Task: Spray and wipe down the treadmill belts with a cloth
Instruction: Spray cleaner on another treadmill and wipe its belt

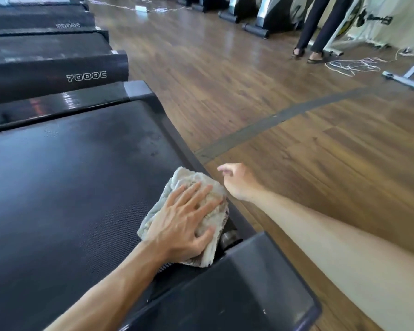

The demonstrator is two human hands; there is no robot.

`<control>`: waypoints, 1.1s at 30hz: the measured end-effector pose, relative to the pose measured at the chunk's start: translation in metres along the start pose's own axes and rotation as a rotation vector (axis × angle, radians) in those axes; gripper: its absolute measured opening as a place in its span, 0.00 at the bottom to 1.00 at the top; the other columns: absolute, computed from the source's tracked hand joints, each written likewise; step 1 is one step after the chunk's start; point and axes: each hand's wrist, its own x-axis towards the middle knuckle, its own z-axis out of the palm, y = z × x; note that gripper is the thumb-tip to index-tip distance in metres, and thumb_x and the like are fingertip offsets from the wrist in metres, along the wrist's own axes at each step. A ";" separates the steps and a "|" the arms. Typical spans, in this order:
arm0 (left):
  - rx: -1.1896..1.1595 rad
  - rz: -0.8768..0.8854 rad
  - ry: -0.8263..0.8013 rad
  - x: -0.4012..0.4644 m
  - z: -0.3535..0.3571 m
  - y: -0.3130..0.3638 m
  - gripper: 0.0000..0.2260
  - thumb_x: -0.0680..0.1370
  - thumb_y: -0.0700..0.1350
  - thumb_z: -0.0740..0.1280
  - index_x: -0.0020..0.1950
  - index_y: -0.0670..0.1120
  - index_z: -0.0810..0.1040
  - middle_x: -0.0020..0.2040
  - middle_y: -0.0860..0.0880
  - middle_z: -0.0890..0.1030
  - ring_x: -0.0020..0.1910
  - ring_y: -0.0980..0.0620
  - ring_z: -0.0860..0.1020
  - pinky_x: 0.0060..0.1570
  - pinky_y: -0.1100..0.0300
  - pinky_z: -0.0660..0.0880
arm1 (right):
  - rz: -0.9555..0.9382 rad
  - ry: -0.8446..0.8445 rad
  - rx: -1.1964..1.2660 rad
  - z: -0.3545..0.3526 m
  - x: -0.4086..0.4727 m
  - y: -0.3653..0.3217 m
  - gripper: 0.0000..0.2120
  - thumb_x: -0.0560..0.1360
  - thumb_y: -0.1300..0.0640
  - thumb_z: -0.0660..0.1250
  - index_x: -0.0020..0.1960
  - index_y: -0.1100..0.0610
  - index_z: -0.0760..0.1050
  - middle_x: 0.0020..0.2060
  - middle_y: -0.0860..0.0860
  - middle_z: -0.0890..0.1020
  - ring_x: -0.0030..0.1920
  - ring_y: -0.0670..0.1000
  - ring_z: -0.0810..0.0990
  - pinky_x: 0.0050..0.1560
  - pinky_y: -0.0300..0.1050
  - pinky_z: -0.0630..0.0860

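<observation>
A black treadmill belt [69, 182] fills the lower left. On its right edge lies a crumpled off-white cloth [191, 180]. My left hand [184, 220] lies flat on the cloth with fingers spread, pressing it onto the belt beside the dark side rail [177, 137]. My right hand [237, 180] hovers just right of the cloth, over the rail and the floor, with fingers loosely curled and nothing in it. No spray bottle is in view.
More treadmills marked 7000C [86, 76] line up behind on the left. The wooden floor [249, 91] stretches to the right. A person's legs [318, 32] stand at the far right among exercise machines [261, 25], with loose white cables [351, 65] on the floor.
</observation>
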 end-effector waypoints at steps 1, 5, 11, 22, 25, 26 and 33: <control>-0.019 0.009 0.002 0.000 0.000 0.002 0.28 0.77 0.60 0.56 0.78 0.58 0.66 0.81 0.50 0.62 0.81 0.48 0.55 0.79 0.48 0.48 | 0.034 -0.028 -0.016 0.001 0.002 0.006 0.21 0.83 0.66 0.56 0.72 0.59 0.75 0.72 0.54 0.76 0.70 0.54 0.75 0.59 0.36 0.67; -0.035 0.041 -0.032 0.011 0.001 -0.019 0.26 0.77 0.63 0.57 0.75 0.62 0.67 0.79 0.56 0.65 0.80 0.52 0.58 0.77 0.47 0.55 | 0.103 -0.128 -0.035 0.017 0.008 0.037 0.20 0.82 0.67 0.59 0.72 0.61 0.75 0.69 0.55 0.79 0.68 0.55 0.77 0.55 0.35 0.68; 0.034 -0.092 0.005 0.052 -0.003 -0.062 0.25 0.77 0.65 0.52 0.72 0.62 0.72 0.75 0.58 0.69 0.77 0.54 0.62 0.75 0.52 0.52 | 0.090 -0.236 -0.123 0.033 0.011 0.062 0.20 0.82 0.70 0.57 0.69 0.59 0.78 0.67 0.54 0.80 0.69 0.54 0.77 0.58 0.35 0.68; -0.029 0.077 -0.066 0.018 -0.003 -0.011 0.24 0.77 0.63 0.57 0.74 0.64 0.68 0.78 0.57 0.66 0.80 0.53 0.57 0.79 0.49 0.50 | 0.020 -0.256 -0.266 0.043 0.014 0.061 0.08 0.78 0.61 0.68 0.55 0.53 0.82 0.53 0.54 0.85 0.55 0.57 0.83 0.60 0.56 0.80; -0.044 0.130 -0.107 0.017 -0.005 -0.009 0.25 0.77 0.65 0.57 0.75 0.66 0.66 0.78 0.59 0.63 0.81 0.56 0.54 0.79 0.48 0.51 | -0.027 -0.254 -0.254 0.045 0.013 0.058 0.11 0.79 0.54 0.67 0.60 0.54 0.80 0.57 0.54 0.84 0.56 0.58 0.83 0.58 0.53 0.79; -0.043 0.153 -0.114 0.015 -0.005 -0.007 0.25 0.77 0.66 0.57 0.75 0.67 0.65 0.78 0.60 0.63 0.81 0.57 0.53 0.79 0.48 0.51 | -0.053 -0.273 -0.241 0.046 0.013 0.058 0.12 0.79 0.51 0.67 0.60 0.52 0.81 0.57 0.52 0.84 0.56 0.56 0.83 0.57 0.53 0.80; -0.003 0.244 -0.140 0.023 -0.009 -0.019 0.25 0.79 0.65 0.57 0.76 0.66 0.62 0.77 0.61 0.65 0.79 0.59 0.55 0.78 0.51 0.52 | -0.003 -0.296 -0.161 0.063 0.038 0.126 0.30 0.71 0.41 0.70 0.72 0.35 0.70 0.68 0.45 0.79 0.68 0.52 0.77 0.68 0.55 0.75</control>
